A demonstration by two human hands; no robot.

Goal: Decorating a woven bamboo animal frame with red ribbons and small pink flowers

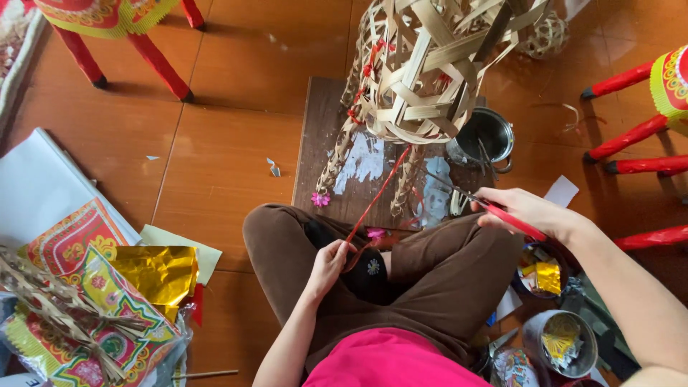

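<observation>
I sit cross-legged on the floor in brown trousers. My left hand (pixel 331 262) pinches the lower end of a thin red strip (pixel 378 195) that runs up to a woven bamboo frame (pixel 423 68) standing on a dark wooden board (pixel 322 143). My right hand (pixel 527 210) holds red-handled scissors (pixel 487 205) with the blades pointing left toward the frame's legs, a little right of the strip. Small pink paper flowers (pixel 320 199) lie at the frame's feet.
A metal pot (pixel 487 132) stands right of the frame. Gold foil (pixel 159 271) and patterned coloured paper (pixel 79 287) lie at the left. Red stool legs (pixel 158 61) are at top left, more red legs (pixel 631 136) at right. Tins of scraps (pixel 559 342) sit by my right knee.
</observation>
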